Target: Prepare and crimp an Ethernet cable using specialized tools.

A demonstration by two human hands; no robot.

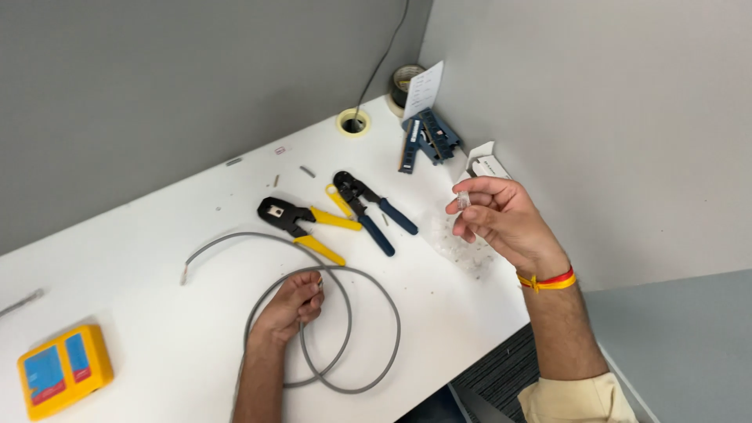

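My left hand (296, 304) rests on the white surface (157, 227) at about 6 o'clock, fingers curled shut around one end of the grey cable (368, 290), whose stripped tip pokes out above my knuckles. The cable loops in a coil around that hand, and its other end trails off toward 9 o'clock. My right hand (501, 219) is raised at 3 o'clock, thumb and forefinger pinching a small clear plug connector (463, 200); the other fingers are folded loosely beneath. A red and yellow band (547, 280) sits on that wrist.

Just under my right hand lies a clear plastic bag (462, 247) of more connectors. Near the middle, the yellow-handled crimping tool (301, 223) lies just beside the blue-handled crimping tool (368, 202), their handles close together. At 8 o'clock sits a yellow cable tester (63, 370), well apart from the rest. Up at 12 o'clock there is a cable hole (353, 122) with a dark wire rising from it, a tape roll (403, 78), a white card (424, 90) and several blue strips (427, 137).
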